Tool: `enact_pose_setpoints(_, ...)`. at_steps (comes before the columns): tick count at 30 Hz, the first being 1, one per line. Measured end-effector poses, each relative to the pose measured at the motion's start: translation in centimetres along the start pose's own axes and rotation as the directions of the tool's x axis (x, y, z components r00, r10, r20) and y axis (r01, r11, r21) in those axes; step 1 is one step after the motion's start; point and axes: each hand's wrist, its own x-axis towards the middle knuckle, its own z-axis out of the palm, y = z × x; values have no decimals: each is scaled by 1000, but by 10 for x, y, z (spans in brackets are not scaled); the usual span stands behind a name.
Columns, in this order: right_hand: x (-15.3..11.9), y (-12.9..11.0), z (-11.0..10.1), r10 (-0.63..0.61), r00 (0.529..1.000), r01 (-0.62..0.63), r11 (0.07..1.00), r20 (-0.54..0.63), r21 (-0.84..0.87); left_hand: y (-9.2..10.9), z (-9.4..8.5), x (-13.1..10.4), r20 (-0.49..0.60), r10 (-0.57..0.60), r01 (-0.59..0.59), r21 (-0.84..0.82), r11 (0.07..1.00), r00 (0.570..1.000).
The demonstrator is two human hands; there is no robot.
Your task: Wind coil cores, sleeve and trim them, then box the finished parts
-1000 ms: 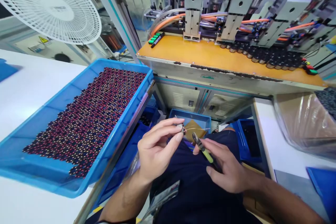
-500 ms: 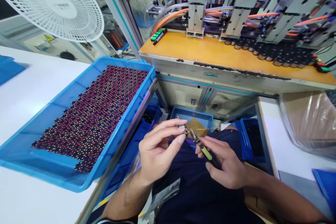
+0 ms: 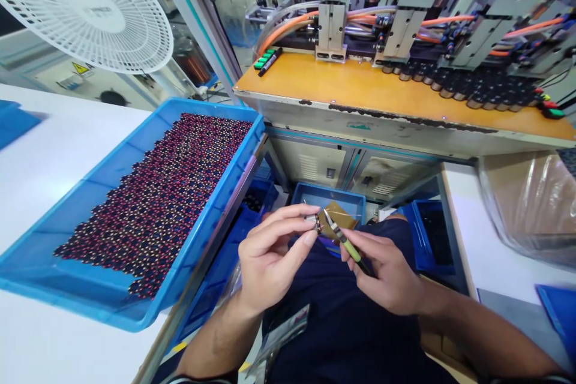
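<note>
My left hand (image 3: 274,252) is closed, thumb and fingers pinching a small metal cylinder (image 3: 312,218) with a dark end and short copper-coloured wire ends that faces right. In my right hand (image 3: 389,264) I grip small wire cutters (image 3: 348,246) with green and black handles. Their metal jaws point up and to the left, just right of the cylinder's end and apart from it. Whether the jaws are closed is too small to tell. Behind the jaws, a brown sheet (image 3: 339,222) lies in a blue bin (image 3: 306,191) below. My fingers hide much of the cylinder.
At left, a large blue tray (image 3: 96,306) holds many dark parts with red and copper-coloured spots. A white fan (image 3: 96,9) stands behind it. Ahead is a machine bench (image 3: 306,81) with dark cylinders and markers. At right, a clear plastic bag (image 3: 526,210) rests on a white table.
The cutters have tilted more upright, and their jaws have risen slightly beside the cylinder. My right hand has shifted a little upward. My left hand stays nearly in place. The view has shifted slightly.
</note>
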Motion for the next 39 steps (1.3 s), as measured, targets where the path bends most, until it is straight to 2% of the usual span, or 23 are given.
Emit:
enact_pose_setpoints(4, -2, -3, -7, 90, 996, -90, 995, -1, 49, -4, -3, 1, 59, 90, -93, 51, 994, 994)
enact_pose_setpoints(8, -7, -18, -20, 121, 988, -132, 983, 91, 125, -10, -6, 2, 53, 186, -187, -1, 982, 981)
enact_pose_setpoints(11, -10, -27, -26, 94, 986, -117, 977, 136, 178, -13, -7, 1, 44, 173, -170, -65, 983, 984)
enact_pose_setpoints(24, -2, -38, -21, 112, 968, -176, 939, 222, 295, -14, -12, -9, 42, 166, -166, -20, 986, 985)
enact_pose_setpoints(39, -3, -39, -17, 170, 959, -242, 908, 225, 343, -11, -13, -13, 57, 135, -131, -65, 989, 989)
